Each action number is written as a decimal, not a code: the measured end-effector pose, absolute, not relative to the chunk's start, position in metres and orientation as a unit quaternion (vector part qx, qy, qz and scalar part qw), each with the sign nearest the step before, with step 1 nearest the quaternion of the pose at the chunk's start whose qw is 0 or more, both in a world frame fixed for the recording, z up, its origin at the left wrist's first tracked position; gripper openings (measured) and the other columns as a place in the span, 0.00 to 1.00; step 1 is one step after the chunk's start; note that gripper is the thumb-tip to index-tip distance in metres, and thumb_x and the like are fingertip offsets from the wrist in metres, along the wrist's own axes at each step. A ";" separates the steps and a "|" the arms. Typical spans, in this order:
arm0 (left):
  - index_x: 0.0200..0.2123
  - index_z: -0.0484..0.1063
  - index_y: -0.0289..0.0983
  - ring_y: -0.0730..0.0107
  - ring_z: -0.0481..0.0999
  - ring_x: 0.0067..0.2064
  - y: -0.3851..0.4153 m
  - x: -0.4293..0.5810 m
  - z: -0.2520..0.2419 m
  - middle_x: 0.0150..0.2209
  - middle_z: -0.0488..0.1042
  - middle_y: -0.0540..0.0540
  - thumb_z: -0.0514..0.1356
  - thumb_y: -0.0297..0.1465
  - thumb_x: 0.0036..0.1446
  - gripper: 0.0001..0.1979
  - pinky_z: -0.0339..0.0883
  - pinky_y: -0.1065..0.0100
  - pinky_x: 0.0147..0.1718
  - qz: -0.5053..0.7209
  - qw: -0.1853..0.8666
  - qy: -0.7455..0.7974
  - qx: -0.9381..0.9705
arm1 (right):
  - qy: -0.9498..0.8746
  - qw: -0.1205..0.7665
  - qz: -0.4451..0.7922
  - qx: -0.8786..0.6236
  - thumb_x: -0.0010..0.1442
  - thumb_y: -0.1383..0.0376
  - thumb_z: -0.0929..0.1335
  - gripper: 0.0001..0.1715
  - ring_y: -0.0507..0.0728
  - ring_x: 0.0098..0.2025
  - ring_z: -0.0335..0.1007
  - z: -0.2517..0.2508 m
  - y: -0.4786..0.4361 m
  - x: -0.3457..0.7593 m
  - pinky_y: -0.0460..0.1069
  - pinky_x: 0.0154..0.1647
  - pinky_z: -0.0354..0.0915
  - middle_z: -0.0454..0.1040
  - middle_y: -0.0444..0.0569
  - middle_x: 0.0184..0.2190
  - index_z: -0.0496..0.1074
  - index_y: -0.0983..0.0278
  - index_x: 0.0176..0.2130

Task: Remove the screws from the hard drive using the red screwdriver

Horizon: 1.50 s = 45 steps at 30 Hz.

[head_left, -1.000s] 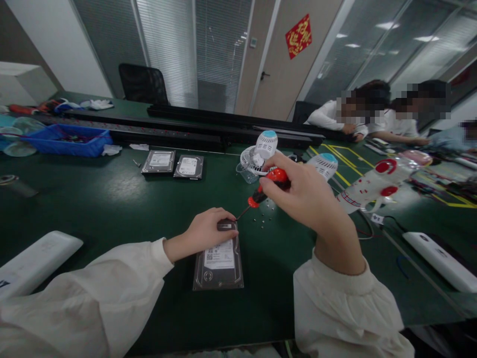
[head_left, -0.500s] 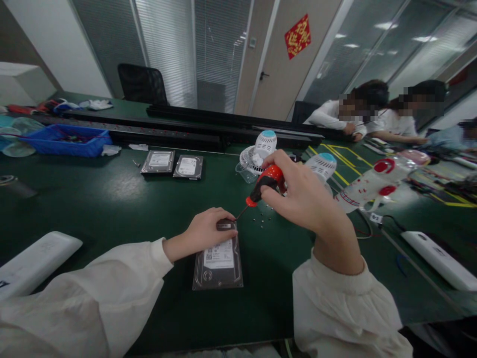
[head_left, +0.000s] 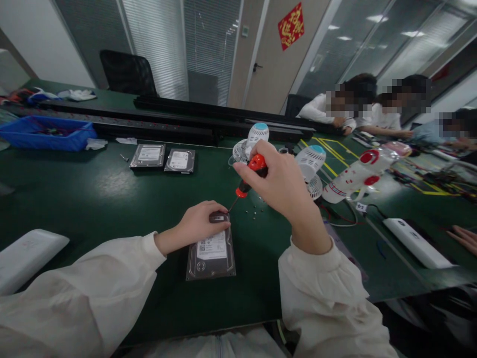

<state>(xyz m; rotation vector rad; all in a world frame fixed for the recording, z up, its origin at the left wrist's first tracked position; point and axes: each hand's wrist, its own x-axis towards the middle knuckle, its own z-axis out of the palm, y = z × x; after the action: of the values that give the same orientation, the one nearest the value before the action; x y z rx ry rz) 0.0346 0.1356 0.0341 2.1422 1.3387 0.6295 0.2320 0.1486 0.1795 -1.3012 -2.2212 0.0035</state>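
A hard drive (head_left: 210, 266) lies label up on the green table in front of me. My left hand (head_left: 197, 222) is closed over its far end, with thumb and fingers holding the sides. My right hand (head_left: 281, 184) grips a red and black screwdriver (head_left: 242, 190) by the handle. The slanted shaft reaches down to the drive's far right corner, by my left fingertips. Whether the tip sits in a screw is too small to tell. Several loose screws (head_left: 255, 214) are scattered just right of the drive.
Two more hard drives (head_left: 148, 155) lie further back, left of two white fans (head_left: 310, 158). A blue bin (head_left: 48, 136) is at far left. A bottle (head_left: 348, 176) and a white power strip (head_left: 417, 243) are on the right. Another person's hand (head_left: 465, 236) shows at the right edge.
My right hand has shifted its hold on the screwdriver handle, the thumb now stretched further across it. The whole view has moved, so things appear further left and slightly higher. My left hand keeps its hold.
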 end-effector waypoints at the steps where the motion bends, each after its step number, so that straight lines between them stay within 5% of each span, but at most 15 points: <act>1: 0.50 0.76 0.43 0.58 0.77 0.51 0.136 0.034 0.033 0.50 0.78 0.48 0.62 0.47 0.61 0.20 0.71 0.58 0.48 0.234 0.265 0.496 0.793 | -0.829 0.285 0.004 -0.481 0.65 0.53 0.64 0.13 0.52 0.25 0.57 0.179 0.148 0.231 0.50 0.32 0.51 0.63 0.42 0.24 0.65 0.60 0.38; 5: 0.50 0.76 0.43 0.58 0.77 0.50 0.137 0.033 0.030 0.50 0.78 0.48 0.62 0.47 0.60 0.20 0.71 0.58 0.48 0.235 0.266 0.493 0.794 | -0.849 0.282 0.048 -0.444 0.58 0.65 0.66 0.12 0.51 0.27 0.56 0.182 0.145 0.232 0.50 0.33 0.53 0.64 0.41 0.26 0.67 0.61 0.43; 16: 0.50 0.77 0.43 0.59 0.77 0.50 0.137 0.034 0.034 0.49 0.78 0.49 0.62 0.47 0.61 0.19 0.71 0.58 0.47 0.232 0.262 0.492 0.797 | -0.860 0.315 0.086 -0.392 0.54 0.69 0.67 0.13 0.49 0.25 0.58 0.181 0.148 0.240 0.48 0.30 0.53 0.65 0.39 0.26 0.68 0.63 0.42; 20: 0.50 0.77 0.44 0.59 0.77 0.50 0.137 0.034 0.033 0.50 0.78 0.49 0.62 0.46 0.61 0.19 0.71 0.58 0.47 0.232 0.260 0.495 0.796 | -0.862 0.319 0.042 -0.392 0.62 0.63 0.67 0.05 0.50 0.28 0.59 0.178 0.151 0.236 0.50 0.33 0.54 0.67 0.42 0.27 0.69 0.63 0.38; 23: 0.50 0.77 0.44 0.59 0.77 0.50 0.137 0.034 0.031 0.49 0.78 0.49 0.62 0.47 0.61 0.19 0.71 0.58 0.47 0.236 0.257 0.496 0.796 | -0.845 0.344 0.010 -0.409 0.66 0.57 0.67 0.12 0.52 0.31 0.62 0.175 0.153 0.233 0.50 0.35 0.55 0.69 0.44 0.28 0.70 0.64 0.37; 26: 0.50 0.77 0.44 0.59 0.77 0.50 0.137 0.034 0.031 0.49 0.79 0.50 0.62 0.46 0.60 0.19 0.71 0.58 0.47 0.236 0.256 0.496 0.796 | -0.846 0.366 0.020 -0.388 0.64 0.64 0.67 0.09 0.53 0.35 0.66 0.172 0.154 0.233 0.50 0.38 0.59 0.73 0.46 0.34 0.71 0.64 0.44; 29: 0.49 0.77 0.44 0.59 0.77 0.50 0.137 0.035 0.032 0.49 0.79 0.49 0.62 0.46 0.60 0.18 0.71 0.58 0.48 0.234 0.256 0.497 0.795 | -0.852 0.363 0.031 -0.377 0.59 0.69 0.67 0.17 0.54 0.36 0.66 0.170 0.153 0.233 0.51 0.40 0.60 0.73 0.46 0.38 0.68 0.63 0.49; 35: 0.49 0.77 0.43 0.58 0.77 0.50 0.137 0.035 0.034 0.49 0.78 0.49 0.62 0.46 0.60 0.19 0.71 0.58 0.48 0.229 0.261 0.497 0.795 | -0.853 0.367 0.043 -0.368 0.63 0.64 0.66 0.07 0.52 0.32 0.65 0.170 0.154 0.231 0.51 0.36 0.60 0.73 0.45 0.32 0.71 0.64 0.41; 42: 0.49 0.77 0.44 0.58 0.77 0.50 0.138 0.036 0.031 0.49 0.79 0.49 0.63 0.45 0.60 0.18 0.71 0.57 0.48 0.240 0.249 0.493 0.798 | -0.856 0.374 0.035 -0.355 0.56 0.72 0.66 0.15 0.55 0.39 0.70 0.169 0.157 0.232 0.52 0.41 0.63 0.76 0.49 0.40 0.73 0.65 0.44; 45: 0.48 0.77 0.44 0.58 0.77 0.50 0.137 0.036 0.032 0.48 0.79 0.49 0.63 0.45 0.60 0.17 0.71 0.57 0.48 0.239 0.249 0.493 0.799 | -0.850 0.377 0.038 -0.366 0.60 0.68 0.66 0.09 0.55 0.36 0.69 0.169 0.157 0.232 0.51 0.38 0.61 0.76 0.47 0.36 0.74 0.65 0.41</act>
<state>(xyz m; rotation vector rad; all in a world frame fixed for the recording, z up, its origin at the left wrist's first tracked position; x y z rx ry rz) 0.0361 0.1372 0.0315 2.1766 1.3423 0.6510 0.2322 0.1574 0.1693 -0.9365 -2.1733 0.0959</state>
